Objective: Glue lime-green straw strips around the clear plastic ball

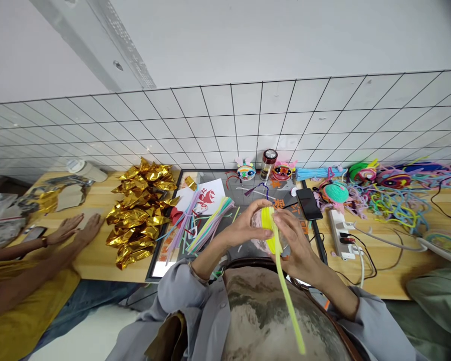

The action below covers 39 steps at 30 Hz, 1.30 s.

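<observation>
A yellow pipe cleaner (285, 291) trails nearest; both the left hand (244, 225) and right hand (296, 240) close around its wound coil (267, 220), phone (308, 203) at two o'clock.

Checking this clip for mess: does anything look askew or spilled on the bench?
Loose pipe cleaners sprawl in a tangle at the right. Gold foil pieces lie in an untidy heap at the left. Both hands hold a yellow pipe cleaner normally.

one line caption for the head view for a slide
Both hands, left hand and right hand, wrap a yellow pipe cleaner around a clear round object.
</observation>
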Each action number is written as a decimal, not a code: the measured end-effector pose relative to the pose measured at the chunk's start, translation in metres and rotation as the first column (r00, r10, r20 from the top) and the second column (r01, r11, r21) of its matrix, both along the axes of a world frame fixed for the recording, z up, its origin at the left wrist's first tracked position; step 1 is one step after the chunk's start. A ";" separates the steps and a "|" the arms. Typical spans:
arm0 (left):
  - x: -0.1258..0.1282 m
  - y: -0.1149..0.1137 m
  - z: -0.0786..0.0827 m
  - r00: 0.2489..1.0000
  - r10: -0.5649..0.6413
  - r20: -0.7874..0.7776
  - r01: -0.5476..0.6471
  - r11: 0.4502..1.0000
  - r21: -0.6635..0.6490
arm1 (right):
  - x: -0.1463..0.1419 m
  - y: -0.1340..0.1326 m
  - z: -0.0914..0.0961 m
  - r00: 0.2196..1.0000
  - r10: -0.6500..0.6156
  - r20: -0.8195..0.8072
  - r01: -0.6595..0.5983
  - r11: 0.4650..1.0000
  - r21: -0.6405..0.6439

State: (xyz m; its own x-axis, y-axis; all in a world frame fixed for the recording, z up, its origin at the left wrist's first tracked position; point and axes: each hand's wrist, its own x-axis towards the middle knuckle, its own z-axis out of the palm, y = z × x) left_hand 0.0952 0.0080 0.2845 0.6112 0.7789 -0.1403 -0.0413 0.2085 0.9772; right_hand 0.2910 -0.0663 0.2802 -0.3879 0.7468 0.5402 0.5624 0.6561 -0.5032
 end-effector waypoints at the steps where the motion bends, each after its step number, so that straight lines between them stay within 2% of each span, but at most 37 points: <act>1: 0.000 0.001 0.001 1.000 -0.013 -0.007 0.013 1.000 0.019 | 0.000 -0.001 -0.001 1.000 -0.014 -0.011 0.014 1.000 -0.005; 6: -0.002 0.003 0.006 0.999 -0.044 -0.029 0.047 0.994 0.094 | -0.001 -0.004 -0.006 0.995 -0.086 -0.055 0.083 0.995 -0.057; 10: -0.001 -0.003 0.013 0.993 -0.004 -0.119 0.023 0.987 0.159 | -0.002 -0.004 -0.005 0.991 -0.114 -0.064 0.111 0.992 -0.054; 15: 0.002 -0.008 0.019 0.983 0.061 -0.175 0.003 0.938 0.347 | -0.006 -0.004 -0.007 0.991 -0.106 -0.087 0.102 0.994 -0.047; 19: 0.002 -0.009 0.016 0.976 0.067 -0.208 0.026 0.910 0.413 | -0.008 -0.005 -0.009 0.988 -0.118 -0.098 0.113 0.992 -0.055; 30: 0.004 -0.013 0.022 0.972 0.062 -0.227 0.047 0.894 0.445 | -0.008 -0.009 -0.005 0.988 -0.124 -0.090 0.119 0.991 -0.056; 39: 0.006 -0.015 0.029 0.952 0.080 -0.294 0.048 0.914 0.402 | -0.008 -0.009 -0.008 0.988 -0.115 -0.101 0.108 0.991 -0.075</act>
State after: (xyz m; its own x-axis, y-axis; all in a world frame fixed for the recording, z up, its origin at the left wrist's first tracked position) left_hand 0.1009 -0.0070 0.3134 0.5771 0.8166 0.0119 0.2645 -0.2008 0.9432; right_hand 0.2828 -0.0749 0.2722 -0.2441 0.8189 0.5194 0.5718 0.5541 -0.6050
